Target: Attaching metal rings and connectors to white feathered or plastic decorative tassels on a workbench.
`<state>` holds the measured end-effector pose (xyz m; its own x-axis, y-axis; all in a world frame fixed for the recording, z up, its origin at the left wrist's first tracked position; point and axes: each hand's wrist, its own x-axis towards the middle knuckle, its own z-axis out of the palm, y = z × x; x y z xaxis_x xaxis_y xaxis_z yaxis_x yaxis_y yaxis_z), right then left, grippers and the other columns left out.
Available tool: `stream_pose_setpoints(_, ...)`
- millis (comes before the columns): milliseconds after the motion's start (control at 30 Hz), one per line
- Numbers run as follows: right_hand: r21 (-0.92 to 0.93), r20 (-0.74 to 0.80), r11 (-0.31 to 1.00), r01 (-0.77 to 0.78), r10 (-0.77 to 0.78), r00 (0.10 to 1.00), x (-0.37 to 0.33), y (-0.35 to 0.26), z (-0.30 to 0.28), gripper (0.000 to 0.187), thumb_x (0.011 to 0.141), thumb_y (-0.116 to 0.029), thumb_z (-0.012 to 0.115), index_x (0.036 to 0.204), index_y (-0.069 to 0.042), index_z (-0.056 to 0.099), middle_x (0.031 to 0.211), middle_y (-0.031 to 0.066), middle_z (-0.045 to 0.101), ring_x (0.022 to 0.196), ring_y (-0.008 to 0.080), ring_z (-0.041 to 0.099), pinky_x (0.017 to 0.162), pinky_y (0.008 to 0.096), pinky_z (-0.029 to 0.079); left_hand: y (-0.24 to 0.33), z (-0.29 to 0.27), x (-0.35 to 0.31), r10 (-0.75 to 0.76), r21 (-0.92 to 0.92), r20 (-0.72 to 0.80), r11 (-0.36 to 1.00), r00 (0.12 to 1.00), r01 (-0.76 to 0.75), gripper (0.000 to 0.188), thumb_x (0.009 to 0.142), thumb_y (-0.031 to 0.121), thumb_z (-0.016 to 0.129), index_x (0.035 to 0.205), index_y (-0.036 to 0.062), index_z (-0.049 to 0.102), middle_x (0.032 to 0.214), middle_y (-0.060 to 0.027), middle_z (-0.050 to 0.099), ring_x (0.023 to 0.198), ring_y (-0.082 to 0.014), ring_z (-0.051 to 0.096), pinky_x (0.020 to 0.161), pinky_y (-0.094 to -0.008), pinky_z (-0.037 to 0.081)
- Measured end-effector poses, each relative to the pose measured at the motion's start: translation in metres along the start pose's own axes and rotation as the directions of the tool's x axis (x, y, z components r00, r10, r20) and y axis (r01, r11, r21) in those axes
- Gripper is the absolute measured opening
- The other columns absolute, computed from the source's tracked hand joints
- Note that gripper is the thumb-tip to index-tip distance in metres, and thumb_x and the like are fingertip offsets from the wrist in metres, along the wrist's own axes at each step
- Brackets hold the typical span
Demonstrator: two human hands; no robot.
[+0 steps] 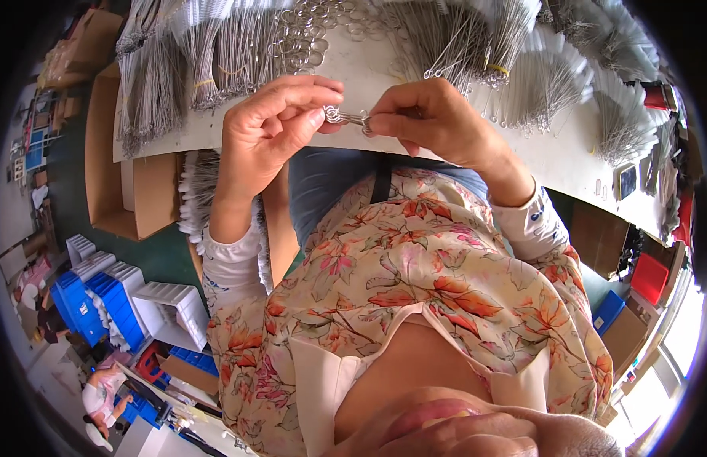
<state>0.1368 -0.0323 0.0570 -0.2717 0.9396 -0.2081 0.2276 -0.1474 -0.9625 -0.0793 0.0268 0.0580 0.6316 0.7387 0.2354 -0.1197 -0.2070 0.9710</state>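
Over the front edge of the table, my two hands are close together. My left hand [273, 122] is closed, its thumb and fingers pinching a small cluster of looped wire ends [333, 114]. My right hand [437, 118] pinches a metal ring [366, 123] beside those loops; fingers hide part of it. Beyond my hands lies a pile of metal rings [299, 47]. To its left stand bundles of thin wire-handled brushes [205, 65] with white bristles, some tied with yellow bands. More brush bundles [475, 46] lie to the right of the rings.
A white table [536, 156] spans the far side. An open cardboard box [151, 194] stands to its left, with more brushes [199, 186] beside it. Blue and white plastic bins [113, 293] are at lower left. A red bin [649, 276] stands at right. Another person [106, 392] is at lower left.
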Motion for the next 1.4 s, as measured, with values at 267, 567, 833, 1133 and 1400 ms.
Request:
stream_pose_setpoints(267,0.311,0.094,0.94,-0.143,0.12,0.988,-0.011,0.008,-0.006,0.021,0.083,-0.023,0.064,0.083,-0.002,0.066,0.059,-0.0017,0.055,0.047,0.0033,0.046,0.042,0.0182,0.032,-0.006,0.011,0.006,0.019,-0.016,0.049,1.0,0.999,-0.018,0.018,0.081,-0.008,0.054,0.097,-0.0067,0.061,0.1,-0.0129,0.06,0.085,-0.0172,0.063,0.073,-0.0256,0.054)
stream_pose_setpoints(567,0.536,-0.136,0.836,0.116,-0.05,0.989,0.003,-0.031,-0.002,0.018,0.08,-0.021,0.068,0.084,-0.004,0.064,0.065,-0.002,0.058,0.049,0.0022,0.049,0.042,0.0153,0.033,0.004,0.039,0.014,0.367,0.181,-0.212,0.925,0.906,-0.333,0.031,0.073,-0.015,0.06,0.103,-0.0105,0.056,0.1,-0.0165,0.061,0.085,-0.0196,0.064,0.077,-0.0263,0.053)
stream_pose_setpoints(833,0.269,-0.035,0.957,0.105,-0.099,0.994,0.013,-0.032,-0.014,0.018,0.083,-0.021,0.064,0.086,-0.003,0.061,0.066,0.0003,0.057,0.05,0.0038,0.051,0.039,0.0165,0.032,0.008,0.026,0.027,0.413,0.279,-0.173,0.891,0.894,-0.358,0.03,0.072,-0.015,0.06,0.101,-0.009,0.059,0.097,-0.0169,0.062,0.084,-0.0181,0.063,0.074,-0.0255,0.054)
stream_pose_setpoints(1133,0.464,0.017,0.885,0.039,-0.054,0.998,0.006,-0.03,-0.008,0.014,0.085,-0.017,0.062,0.088,-0.003,0.062,0.069,-0.0006,0.059,0.05,0.0026,0.05,0.04,0.0159,0.035,0.015,0.024,0.031,0.192,-0.036,-0.206,0.978,0.959,-0.204,0.02,0.08,-0.005,0.058,0.101,-0.007,0.06,0.089,-0.0118,0.062,0.078,-0.014,0.062,0.069,-0.0213,0.051)
stream_pose_setpoints(1400,0.551,0.091,0.833,0.047,-0.116,0.989,0.009,-0.028,-0.01,0.014,0.085,-0.016,0.062,0.09,-0.003,0.061,0.069,-0.0004,0.059,0.053,0.0017,0.05,0.04,0.0141,0.035,0.009,0.014,0.024,-0.043,-0.206,-0.091,0.978,0.995,0.024,0.015,0.087,0.007,0.055,0.099,-0.002,0.058,0.08,-0.004,0.057,0.062,-0.0052,0.049,0.053,-0.0205,0.042)
